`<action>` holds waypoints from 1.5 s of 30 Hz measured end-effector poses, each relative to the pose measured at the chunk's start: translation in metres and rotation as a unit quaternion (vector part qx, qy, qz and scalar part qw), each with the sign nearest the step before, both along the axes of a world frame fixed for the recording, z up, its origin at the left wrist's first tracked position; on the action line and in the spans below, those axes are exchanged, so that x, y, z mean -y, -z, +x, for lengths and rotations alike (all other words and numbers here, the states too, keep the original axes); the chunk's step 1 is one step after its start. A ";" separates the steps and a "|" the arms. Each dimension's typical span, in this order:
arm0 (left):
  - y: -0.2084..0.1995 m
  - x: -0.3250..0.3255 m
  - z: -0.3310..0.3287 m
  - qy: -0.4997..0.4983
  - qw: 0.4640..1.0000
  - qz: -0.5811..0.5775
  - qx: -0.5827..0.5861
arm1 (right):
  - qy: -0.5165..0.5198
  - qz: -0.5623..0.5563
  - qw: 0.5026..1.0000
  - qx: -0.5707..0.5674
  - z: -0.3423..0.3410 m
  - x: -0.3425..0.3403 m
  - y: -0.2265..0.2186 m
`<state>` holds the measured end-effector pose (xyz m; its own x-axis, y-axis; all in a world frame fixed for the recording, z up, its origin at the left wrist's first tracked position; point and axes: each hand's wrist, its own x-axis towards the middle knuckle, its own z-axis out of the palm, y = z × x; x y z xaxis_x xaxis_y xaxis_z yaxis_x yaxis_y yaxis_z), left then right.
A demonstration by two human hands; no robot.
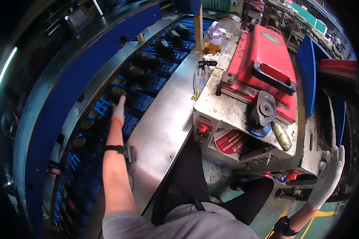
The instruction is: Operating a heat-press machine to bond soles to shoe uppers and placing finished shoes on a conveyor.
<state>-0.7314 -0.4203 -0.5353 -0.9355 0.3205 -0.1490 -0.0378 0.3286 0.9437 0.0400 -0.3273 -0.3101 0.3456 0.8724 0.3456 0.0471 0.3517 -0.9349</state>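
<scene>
My left hand [119, 110], in a pale work glove with an orange cuff, reaches onto the blue slatted line on the left. Its fingers look stretched and apart, at the near end of a dark, rounded, shoe-like piece [118, 91]; whether they touch it I cannot tell. My right hand [328, 177], also gloved, is open beside the pale machine's right corner, its fingers extended upward and nothing in it. More dark shoe-like pieces [148, 59] sit in a row along the blue line [141, 104].
A red-covered machine [267, 55] with a black handle [273, 77] stands right of the metal ledge [159, 139]. On it lie a dark piece with a round centre [265, 108] and a greenish wrapped bundle [282, 136]. A spare glove [199, 81] and a bottle [214, 38] are behind.
</scene>
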 end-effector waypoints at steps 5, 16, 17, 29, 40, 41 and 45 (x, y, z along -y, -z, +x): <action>0.017 -0.072 -0.006 -0.065 0.960 -0.247 -0.112 | -0.018 0.010 1.000 0.007 -0.008 0.003 -0.002; -0.035 0.003 0.031 -0.240 0.839 -0.279 -0.401 | 0.036 -0.003 0.999 -0.002 0.015 0.009 0.008; -0.040 0.032 0.026 -0.295 0.817 -0.280 -0.408 | 0.024 -0.005 1.000 0.013 0.015 0.007 0.008; 0.019 0.133 -0.140 -0.182 0.951 0.022 0.249 | -0.106 0.019 0.994 0.007 -0.024 -0.001 0.012; -0.066 0.144 0.079 -0.069 0.822 0.425 0.373 | -0.224 -0.066 0.972 0.021 -0.052 0.001 -0.009; -0.079 0.130 0.113 -0.025 0.824 0.429 0.370 | -0.265 -0.067 0.961 0.036 -0.059 0.002 -0.012; -0.147 0.074 0.241 0.282 0.777 0.438 0.353 | -0.403 -0.038 0.898 0.175 -0.089 0.001 -0.023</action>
<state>-0.4902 -0.4940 -0.3882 -0.3933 0.9177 -0.0560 -0.7312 -0.2753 0.6241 -0.0490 -0.3287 -0.2868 -0.5261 0.8163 0.2383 0.1023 0.3389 -0.9352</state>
